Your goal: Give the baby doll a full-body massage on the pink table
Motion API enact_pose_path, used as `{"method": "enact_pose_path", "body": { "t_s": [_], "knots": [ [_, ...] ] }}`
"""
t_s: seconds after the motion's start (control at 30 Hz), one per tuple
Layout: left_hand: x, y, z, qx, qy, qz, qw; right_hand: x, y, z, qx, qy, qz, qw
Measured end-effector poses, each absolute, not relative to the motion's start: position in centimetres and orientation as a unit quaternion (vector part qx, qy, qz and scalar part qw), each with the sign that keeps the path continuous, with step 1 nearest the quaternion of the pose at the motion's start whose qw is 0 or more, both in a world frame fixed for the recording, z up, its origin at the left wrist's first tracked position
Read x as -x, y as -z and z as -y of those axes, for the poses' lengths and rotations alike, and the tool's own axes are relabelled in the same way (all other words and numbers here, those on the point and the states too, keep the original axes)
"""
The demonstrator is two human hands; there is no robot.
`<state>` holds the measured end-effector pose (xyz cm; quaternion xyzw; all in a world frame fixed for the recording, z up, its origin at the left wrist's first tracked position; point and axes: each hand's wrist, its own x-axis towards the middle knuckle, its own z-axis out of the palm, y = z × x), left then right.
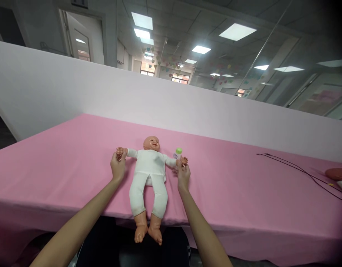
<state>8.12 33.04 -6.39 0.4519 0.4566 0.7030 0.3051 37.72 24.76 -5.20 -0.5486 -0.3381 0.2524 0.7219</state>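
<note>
A baby doll in a white outfit lies on its back on the pink cloth, its head toward the wall and its bare feet hanging over the near edge. Both of its arms are spread out to the sides. At the left, my left hand has its fingers closed round the doll's hand. My right hand grips the doll's other wrist at the right. Just behind that wrist stands a small bottle with a green cap, its lower part partly hidden.
The pink-covered table stretches to both sides. Thin black cables run across its right part toward a brown rounded object and something white. A low white wall with glass above bounds the back.
</note>
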Motion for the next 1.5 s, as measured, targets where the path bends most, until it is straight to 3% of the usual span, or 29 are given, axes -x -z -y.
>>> {"method": "enact_pose_path", "body": {
  "t_s": [0.1, 0.2, 0.33, 0.43, 0.6, 0.73, 0.83, 0.93, 1.03, 1.1, 1.17, 1.3, 1.4, 1.5],
  "knots": [
    [-8.7, 6.0, -31.9, -0.604, -0.661, -0.39, 0.218, -36.6, 5.4, -24.3, 0.527, -0.172, 0.511, 0.656],
    [-9.2, 6.1, -31.3, -0.763, -0.568, -0.28, 0.129, -35.8, 5.6, -23.9, 0.5, -0.099, 0.675, 0.534],
    [-9.3, 6.2, -31.3, -0.828, -0.513, -0.216, 0.074, -35.5, 5.7, -23.8, 0.49, -0.075, 0.737, 0.459],
    [-9.1, 6.2, -31.2, -0.79, -0.539, -0.272, 0.103, -35.6, 5.8, -24.2, 0.5, -0.106, 0.673, 0.534],
    [-8.3, 6.7, -32.7, -0.547, -0.661, -0.447, 0.254, -37.7, 5.8, -25.4, 0.571, -0.204, 0.363, 0.707],
    [-7.5, 7.1, -34.1, -0.389, -0.702, -0.502, 0.322, -39.4, 5.6, -25.7, 0.56, -0.257, 0.274, 0.739],
    [-7.7, 6.6, -33.4, -0.464, -0.694, -0.468, 0.292, -38.6, 5.4, -25.3, 0.547, -0.215, 0.345, 0.732],
    [-8.4, 6.2, -31.9, -0.644, -0.632, -0.389, 0.185, -37.0, 5.5, -24.6, 0.533, -0.138, 0.508, 0.662],
    [-9.0, 6.4, -31.3, -0.784, -0.546, -0.281, 0.094, -36.0, 5.5, -24.0, 0.502, -0.068, 0.686, 0.522],
    [-9.1, 6.7, -31.3, -0.818, -0.517, -0.241, 0.07, -35.8, 5.5, -23.8, 0.493, -0.044, 0.75, 0.439],
    [-9.1, 6.7, -31.4, -0.824, -0.512, -0.233, 0.065, -35.7, 5.6, -23.8, 0.494, -0.044, 0.766, 0.41],
    [-9.1, 6.4, -31.2, -0.759, -0.559, -0.313, 0.115, -35.8, 6.0, -24.4, 0.509, -0.097, 0.665, 0.538],
    [-8.7, 6.3, -31.8, -0.63, -0.626, -0.41, 0.211, -36.7, 6.2, -25.0, 0.548, -0.169, 0.482, 0.662],
    [-7.9, 6.8, -33.1, -0.475, -0.674, -0.487, 0.287, -38.2, 6.2, -25.5, 0.565, -0.233, 0.326, 0.721]
  ]
}}
